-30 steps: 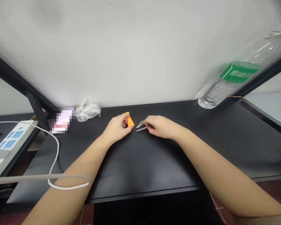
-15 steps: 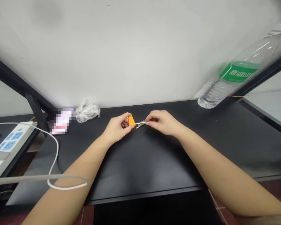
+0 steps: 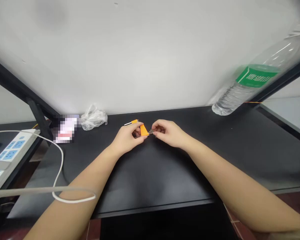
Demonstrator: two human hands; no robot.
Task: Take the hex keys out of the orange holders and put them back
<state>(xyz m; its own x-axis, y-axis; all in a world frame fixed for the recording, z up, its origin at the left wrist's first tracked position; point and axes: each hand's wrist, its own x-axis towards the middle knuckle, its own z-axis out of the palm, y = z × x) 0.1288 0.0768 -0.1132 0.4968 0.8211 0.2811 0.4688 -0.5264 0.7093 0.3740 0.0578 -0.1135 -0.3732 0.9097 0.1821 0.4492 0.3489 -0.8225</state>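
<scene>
Mid-bench point(image 3: 165, 173), left hand point(image 3: 126, 138) pinches an orange holder point(image 3: 144, 130), apparently steadying it; from 3 o'clock, right hand point(image 3: 168, 133) pinches metal rods point(image 3: 151, 132) against it; bottle point(image 3: 250, 83) at 2 o'clock.

Bag point(image 3: 94, 117) left of hands, bottle point(image 3: 255, 80) far right.

Holder point(image 3: 144, 130) orange w/ silver-grey rods point(image 3: 151, 132), table point(image 3: 165, 173) plain matt black, wall point(image 3: 140, 60) off-white, bottle point(image 3: 255, 77) clear w/ green label & white print, power strip point(image 3: 8, 154) white w/ blue sockets, cable point(image 3: 27, 190) white, bag point(image 3: 93, 117) clear-whitish, frame bar point(image 3: 37, 115) black.
</scene>
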